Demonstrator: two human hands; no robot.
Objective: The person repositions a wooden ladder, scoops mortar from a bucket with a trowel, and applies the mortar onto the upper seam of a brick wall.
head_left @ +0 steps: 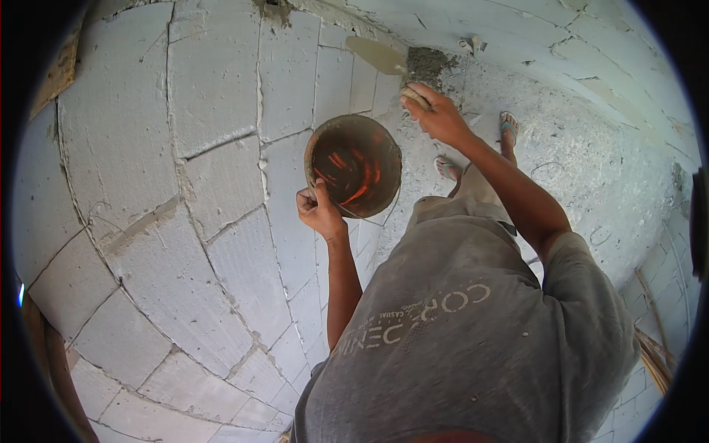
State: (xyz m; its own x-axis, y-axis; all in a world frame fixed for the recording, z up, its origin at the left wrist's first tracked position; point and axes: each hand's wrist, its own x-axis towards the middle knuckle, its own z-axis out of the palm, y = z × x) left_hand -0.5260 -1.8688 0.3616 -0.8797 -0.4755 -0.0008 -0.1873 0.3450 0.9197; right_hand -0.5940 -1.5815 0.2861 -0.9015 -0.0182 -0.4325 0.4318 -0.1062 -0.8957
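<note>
My left hand (322, 212) is closed on the near rim of a round bucket (391, 166), thumb over the edge. Grey residue coats the bucket's inside, and streaks of orange show through it. A thin wire handle hangs along its right side. My right hand (437, 117) grips the handle of a trowel (377, 55), held out beyond the bucket. The trowel's flat, pointed blade reaches left toward the block wall. Beside the blade, a dark patch of wet-looking mortar (428, 66) lies in the corner.
A wall of pale blocks (221, 177) with rough joints rises on the left. Another pale wall (591, 44) stands ahead and right. My sandalled feet are on the dusty concrete floor (569, 170). Wooden strips (653, 358) lean at the right; a board (59, 70) shows at upper left.
</note>
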